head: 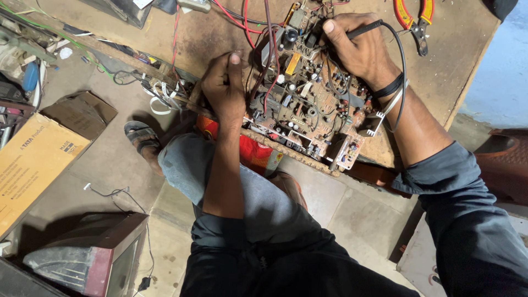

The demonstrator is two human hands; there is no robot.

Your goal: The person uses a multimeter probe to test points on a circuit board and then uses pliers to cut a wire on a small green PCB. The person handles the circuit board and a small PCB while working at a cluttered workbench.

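A brown circuit board (pixel 308 104) crowded with components lies on a worn wooden bench (pixel 451 66). My right hand (pixel 357 49) grips a black probe-like tool with a black cord, its tip down on the far part of the board. My left hand (pixel 225 88) rests on the board's left edge, fingers curled against it beside red and dark wires (pixel 267 60). What the left fingers pinch, if anything, is hidden.
Red-and-yellow pliers (pixel 412 19) lie at the bench's far right. On the floor to the left sit a cardboard box (pixel 33 165) and an old television set (pixel 93 253). My sandalled foot (pixel 140 140) and knee are below the bench edge.
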